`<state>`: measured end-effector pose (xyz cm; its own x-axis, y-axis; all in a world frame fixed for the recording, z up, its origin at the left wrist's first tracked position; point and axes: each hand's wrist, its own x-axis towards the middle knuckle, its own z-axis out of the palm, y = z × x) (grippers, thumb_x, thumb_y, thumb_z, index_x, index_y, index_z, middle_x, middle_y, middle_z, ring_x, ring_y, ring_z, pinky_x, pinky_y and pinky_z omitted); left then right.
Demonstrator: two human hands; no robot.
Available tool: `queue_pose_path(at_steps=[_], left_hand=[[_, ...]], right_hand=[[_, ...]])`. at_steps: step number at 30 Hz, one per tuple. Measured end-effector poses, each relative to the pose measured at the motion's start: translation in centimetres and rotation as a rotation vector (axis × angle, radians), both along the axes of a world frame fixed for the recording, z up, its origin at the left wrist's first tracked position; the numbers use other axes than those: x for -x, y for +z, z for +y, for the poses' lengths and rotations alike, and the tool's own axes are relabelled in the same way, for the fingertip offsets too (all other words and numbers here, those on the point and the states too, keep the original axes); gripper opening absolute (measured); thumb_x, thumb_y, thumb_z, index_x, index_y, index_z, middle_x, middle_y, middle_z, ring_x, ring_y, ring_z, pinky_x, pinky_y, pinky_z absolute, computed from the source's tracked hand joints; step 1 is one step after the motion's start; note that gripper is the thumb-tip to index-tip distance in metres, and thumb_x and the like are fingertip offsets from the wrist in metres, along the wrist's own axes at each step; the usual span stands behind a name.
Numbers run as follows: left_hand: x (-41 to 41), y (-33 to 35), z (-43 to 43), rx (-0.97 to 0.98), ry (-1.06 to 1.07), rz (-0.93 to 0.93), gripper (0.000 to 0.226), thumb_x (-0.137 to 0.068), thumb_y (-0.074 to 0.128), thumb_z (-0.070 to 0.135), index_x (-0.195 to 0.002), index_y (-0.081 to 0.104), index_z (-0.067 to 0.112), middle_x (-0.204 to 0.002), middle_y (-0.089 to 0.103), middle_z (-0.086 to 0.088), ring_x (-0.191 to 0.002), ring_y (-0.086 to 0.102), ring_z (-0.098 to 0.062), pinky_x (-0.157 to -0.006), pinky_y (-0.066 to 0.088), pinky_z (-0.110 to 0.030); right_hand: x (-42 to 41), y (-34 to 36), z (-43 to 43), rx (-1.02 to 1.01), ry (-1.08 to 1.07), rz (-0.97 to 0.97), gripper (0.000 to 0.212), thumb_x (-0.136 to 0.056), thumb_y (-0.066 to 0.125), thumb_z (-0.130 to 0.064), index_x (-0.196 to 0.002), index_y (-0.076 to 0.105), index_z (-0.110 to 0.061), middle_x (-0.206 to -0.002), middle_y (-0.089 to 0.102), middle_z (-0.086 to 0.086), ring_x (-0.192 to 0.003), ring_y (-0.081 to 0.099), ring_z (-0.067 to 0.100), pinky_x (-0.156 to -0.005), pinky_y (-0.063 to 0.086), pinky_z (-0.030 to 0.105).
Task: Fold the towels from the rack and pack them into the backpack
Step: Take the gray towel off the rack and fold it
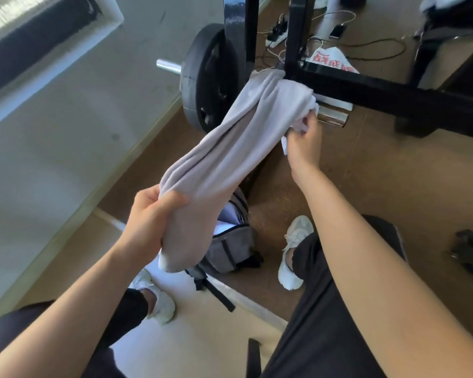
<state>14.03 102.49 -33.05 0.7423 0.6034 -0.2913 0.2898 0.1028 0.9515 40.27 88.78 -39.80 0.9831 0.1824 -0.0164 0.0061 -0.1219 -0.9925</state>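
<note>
While the long, pale grey cloth towel (230, 148) hangs bunched into a rope between both hands, none of its folding looks begun. The left hand (150, 216) grips the near end in a closed fist, with a short tail drooping below it. The right hand (302, 143) pinches the crumpled folds of the far end, right beside the black steel rack (366, 88). The towel's upper part reaches the crossbar there and seems to lie over it, so it is not yet free.

Below the towel, on the brown floor between the person's feet, stands the grey fabric backpack (230, 246), its top open. Something white shows in the mouth — perhaps a towel already packed, though I cannot tell.

By my reading the task is at an early-to-middle step: this towel has to come off the bar, be spread, folded flat and slid into the backpack. Whether more towels wait on the rack is out of view.
</note>
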Motion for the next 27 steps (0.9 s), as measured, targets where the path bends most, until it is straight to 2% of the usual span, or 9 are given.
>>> queue_pose_path(at_steps=[6,8,10,13,15,17,21,24,27], left_hand=[[2.4,0.2,-1.2,0.134,0.023,-0.128,0.03,-0.069,0.058,0.003,-0.09,0.078,0.01,-0.085,0.072,-0.015,-0.078,0.07,-0.026,-0.067,0.058,-0.038],[1.8,0.4,-1.3,0.12,0.06,-0.136,0.032,-0.069,0.057,0.002,-0.096,0.072,0.003,-0.088,0.068,-0.018,-0.082,0.067,-0.027,-0.072,0.055,-0.041],[0.6,0.9,-1.4,0.064,0.117,-0.128,0.03,-0.068,0.056,0.001,-0.096,0.068,0.002,-0.085,0.065,-0.015,-0.079,0.064,-0.025,-0.069,0.054,-0.039],[-1.5,1.5,-1.4,0.006,0.184,-0.107,0.023,-0.071,0.05,-0.005,-0.082,0.065,0.009,-0.074,0.065,-0.006,-0.07,0.063,-0.019,-0.062,0.054,-0.032],[-1.9,1.2,-1.1,-0.08,0.119,-0.016,0.029,-0.064,0.043,0.001,-0.082,0.064,0.01,-0.075,0.063,-0.004,-0.072,0.061,-0.019,-0.064,0.052,-0.033],[-1.5,0.8,-1.0,-0.171,-0.012,0.104,0.038,-0.063,0.042,0.002,-0.09,0.067,0.012,-0.078,0.065,-0.001,-0.075,0.06,-0.017,-0.066,0.049,-0.031],[-1.3,0.0,-1.4,-0.271,-0.197,0.328,0.04,-0.082,0.039,-0.014,-0.073,0.067,0.014,-0.056,0.061,0.008,-0.064,0.056,-0.014,-0.051,0.044,-0.018],[-2.0,0.8,-1.7,-0.312,-0.427,0.502,0.032,-0.084,0.042,-0.011,-0.072,0.063,0.01,-0.066,0.06,-0.002,-0.069,0.053,-0.018,-0.06,0.043,-0.024],[-2.6,2.2,-1.7,-0.296,-0.576,0.518,0.015,-0.08,0.047,-0.007,-0.078,0.06,-0.001,-0.072,0.055,-0.008,-0.072,0.051,-0.019,-0.064,0.041,-0.029]], right_hand=[[0.5,0.3,1.3,-0.115,-0.078,0.043,0.038,-0.089,0.059,-0.021,-0.125,0.054,-0.032,-0.118,0.066,-0.003,-0.109,0.064,0.013,-0.095,0.057,0.039],[0.4,0.7,1.4,-0.141,-0.182,0.11,0.031,-0.089,0.058,-0.018,-0.12,0.061,-0.023,-0.115,0.069,-0.002,-0.106,0.067,0.014,-0.094,0.058,0.041],[-0.1,1.3,1.3,-0.225,-0.223,0.222,0.02,-0.092,0.056,-0.021,-0.107,0.068,-0.018,-0.102,0.074,0.001,-0.093,0.072,0.016,-0.085,0.061,0.039],[-1.6,3.4,1.0,-0.434,-0.232,0.401,0.015,-0.091,0.061,-0.023,-0.095,0.072,-0.013,-0.084,0.075,0.005,-0.073,0.072,0.022,-0.059,0.059,0.034],[-3.7,4.8,0.6,-0.5,-0.294,0.443,0.014,-0.083,0.068,-0.02,-0.091,0.075,-0.011,-0.085,0.078,0.005,-0.076,0.074,0.025,-0.057,0.058,0.031],[-5.9,5.9,0.1,-0.506,-0.355,0.456,0.017,-0.087,0.068,-0.012,-0.102,0.073,-0.008,-0.097,0.076,0.007,-0.081,0.073,0.026,-0.057,0.058,0.031],[-8.1,6.3,-0.1,-0.174,-0.344,0.33,0.036,-0.093,0.069,-0.021,-0.126,0.062,-0.009,-0.104,0.065,0.001,-0.094,0.068,0.019,-0.075,0.057,0.032],[-7.1,5.9,0.8,0.017,-0.23,0.159,0.047,-0.093,0.067,-0.035,-0.133,0.055,-0.013,-0.119,0.065,0.003,-0.108,0.065,0.021,-0.09,0.055,0.036],[-6.7,5.3,1.2,0.338,0.053,-0.104,0.075,-0.09,0.065,-0.04,-0.153,0.03,-0.019,-0.143,0.052,0.009,-0.127,0.054,0.027,-0.099,0.048,0.038]])
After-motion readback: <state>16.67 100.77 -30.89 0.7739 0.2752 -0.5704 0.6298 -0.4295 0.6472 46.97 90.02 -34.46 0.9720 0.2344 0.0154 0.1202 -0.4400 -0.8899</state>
